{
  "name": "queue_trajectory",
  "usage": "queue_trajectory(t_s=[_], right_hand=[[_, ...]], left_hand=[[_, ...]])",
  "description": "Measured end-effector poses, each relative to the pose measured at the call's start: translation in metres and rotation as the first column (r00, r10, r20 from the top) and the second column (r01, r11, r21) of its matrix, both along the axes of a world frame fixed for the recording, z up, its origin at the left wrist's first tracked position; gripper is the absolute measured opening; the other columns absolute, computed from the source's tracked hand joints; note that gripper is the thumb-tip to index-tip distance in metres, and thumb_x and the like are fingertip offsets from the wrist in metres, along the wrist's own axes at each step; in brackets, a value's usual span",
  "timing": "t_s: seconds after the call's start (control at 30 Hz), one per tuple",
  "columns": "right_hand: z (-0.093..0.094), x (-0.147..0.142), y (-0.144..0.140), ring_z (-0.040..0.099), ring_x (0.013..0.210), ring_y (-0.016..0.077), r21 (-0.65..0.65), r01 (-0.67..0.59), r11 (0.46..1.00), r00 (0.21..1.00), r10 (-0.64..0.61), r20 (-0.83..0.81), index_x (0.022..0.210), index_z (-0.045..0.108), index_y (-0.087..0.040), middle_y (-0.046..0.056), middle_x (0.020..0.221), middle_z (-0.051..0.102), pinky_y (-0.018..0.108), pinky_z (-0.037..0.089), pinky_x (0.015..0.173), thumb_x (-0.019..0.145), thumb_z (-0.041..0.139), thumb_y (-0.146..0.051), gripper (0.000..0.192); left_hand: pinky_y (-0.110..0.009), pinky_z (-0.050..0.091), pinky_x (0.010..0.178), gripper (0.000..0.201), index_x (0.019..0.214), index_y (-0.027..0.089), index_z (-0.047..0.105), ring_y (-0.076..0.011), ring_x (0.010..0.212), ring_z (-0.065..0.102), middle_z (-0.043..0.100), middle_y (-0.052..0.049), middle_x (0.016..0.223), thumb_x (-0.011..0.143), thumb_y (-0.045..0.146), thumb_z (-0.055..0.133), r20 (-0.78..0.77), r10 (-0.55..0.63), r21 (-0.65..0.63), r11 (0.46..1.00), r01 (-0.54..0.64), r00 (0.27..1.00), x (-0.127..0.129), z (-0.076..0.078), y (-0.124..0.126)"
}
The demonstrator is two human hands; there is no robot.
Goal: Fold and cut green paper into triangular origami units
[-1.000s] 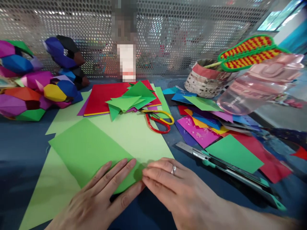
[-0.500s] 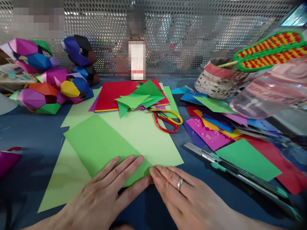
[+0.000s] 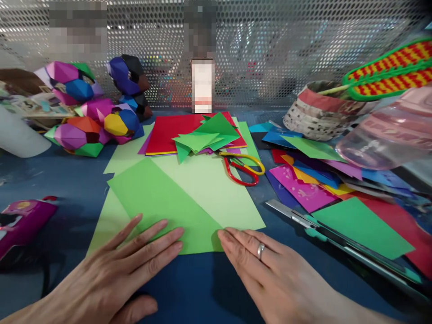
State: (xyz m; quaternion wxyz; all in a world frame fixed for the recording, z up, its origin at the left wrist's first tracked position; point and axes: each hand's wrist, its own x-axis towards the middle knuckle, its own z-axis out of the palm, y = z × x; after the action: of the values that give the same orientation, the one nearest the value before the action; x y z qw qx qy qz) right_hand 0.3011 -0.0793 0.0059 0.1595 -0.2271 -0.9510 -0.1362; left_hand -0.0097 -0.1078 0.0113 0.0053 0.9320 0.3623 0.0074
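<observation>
A bright green sheet of paper (image 3: 168, 198), with a straight near edge, lies at a slant over a larger pale green sheet (image 3: 202, 184). Flat across its lower left part rests my left hand (image 3: 141, 252), fingers spread and thumb out to the side over the blue table. At the paper's right corner, the bunched fingertips of my right hand (image 3: 256, 261) are closed on the edge; a ring is on one finger. That hand's thumb is hidden underneath.
Scissors (image 3: 241, 170) lie by a stack of coloured paper (image 3: 168, 130). An extended utility knife (image 3: 324, 234) lies right of my right hand, beside paper scraps (image 3: 361, 225). Paper polyhedra (image 3: 77, 137) and a purple tool (image 3: 27, 220) are left; a pink bottle (image 3: 388, 130) stands right.
My left hand has slid left along the paper, its thumb coming away from the right corner. My right hand stays at that corner. The whole view has shifted slightly, showing more on the left.
</observation>
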Motion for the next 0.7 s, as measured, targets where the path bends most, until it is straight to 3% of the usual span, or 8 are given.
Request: queue_trajectory(t_s=[0.17,0.33,0.47,0.57,0.63,0.7], right_hand=[[-0.002,0.003,0.000,0.068,0.107,0.0237,0.023,-0.010,1.000,1.000,0.009,0.005,0.116,0.071,-0.005,0.016,0.123,0.070,0.036,0.056,0.094,0.083,0.041,0.003,0.045],[-0.001,0.003,0.002,0.066,0.107,0.0261,0.058,-0.050,0.997,0.999,0.050,0.001,0.118,0.069,-0.001,0.017,0.122,0.070,0.038,0.056,0.090,0.087,0.039,0.000,0.043],[-0.002,0.002,0.003,0.067,0.104,0.0271,0.060,-0.066,0.996,0.997,0.069,-0.036,0.116,0.070,0.000,0.019,0.118,0.071,0.039,0.056,0.089,0.088,0.039,0.000,0.041],[-0.002,0.002,0.003,0.066,0.104,0.0274,0.041,-0.063,0.997,0.997,0.065,-0.042,0.116,0.070,-0.001,0.019,0.120,0.070,0.039,0.056,0.090,0.089,0.040,-0.002,0.040],[-0.002,0.002,0.003,0.066,0.103,0.0276,0.036,-0.062,0.997,0.996,0.064,-0.058,0.114,0.071,-0.001,0.019,0.118,0.071,0.039,0.056,0.089,0.090,0.041,-0.003,0.039],[-0.001,0.001,0.003,0.067,0.102,0.0277,0.036,-0.059,0.998,0.995,0.061,-0.077,0.111,0.072,-0.002,0.018,0.116,0.072,0.039,0.056,0.088,0.091,0.041,-0.003,0.038]], left_hand=[[-0.040,0.019,0.123,0.066,0.154,0.030,0.034,-0.0215,0.142,0.040,0.046,0.003,0.152,0.095,0.045,0.058,-0.045,0.011,0.062,0.998,-0.009,0.999,-0.019,0.003,-0.010],[-0.040,0.023,0.122,0.061,0.153,0.030,0.036,-0.0212,0.141,0.042,0.048,0.002,0.152,0.096,0.037,0.057,-0.041,0.038,0.122,0.992,-0.033,0.998,-0.018,0.007,-0.013],[-0.039,0.031,0.120,0.057,0.149,0.016,0.041,-0.0234,0.142,0.041,0.055,-0.007,0.146,0.095,0.026,0.056,0.044,-0.105,0.199,0.975,0.095,0.993,-0.003,0.010,-0.006],[-0.031,0.043,0.112,0.040,0.132,0.008,0.055,-0.0225,0.136,0.050,0.066,-0.013,0.131,0.094,0.018,0.053,0.141,-0.208,0.259,0.951,0.167,0.968,0.009,0.007,0.005],[-0.029,0.052,0.103,0.021,0.109,0.011,0.065,-0.0225,0.123,0.061,0.073,-0.013,0.115,0.094,0.015,0.051,0.227,-0.241,0.277,0.945,0.174,0.944,0.018,0.003,0.014],[-0.028,0.059,0.090,0.018,0.090,0.016,0.065,-0.0216,0.108,0.069,0.074,-0.011,0.100,0.096,0.015,0.049,0.275,-0.235,0.268,0.950,0.161,0.932,0.026,0.000,0.021]])
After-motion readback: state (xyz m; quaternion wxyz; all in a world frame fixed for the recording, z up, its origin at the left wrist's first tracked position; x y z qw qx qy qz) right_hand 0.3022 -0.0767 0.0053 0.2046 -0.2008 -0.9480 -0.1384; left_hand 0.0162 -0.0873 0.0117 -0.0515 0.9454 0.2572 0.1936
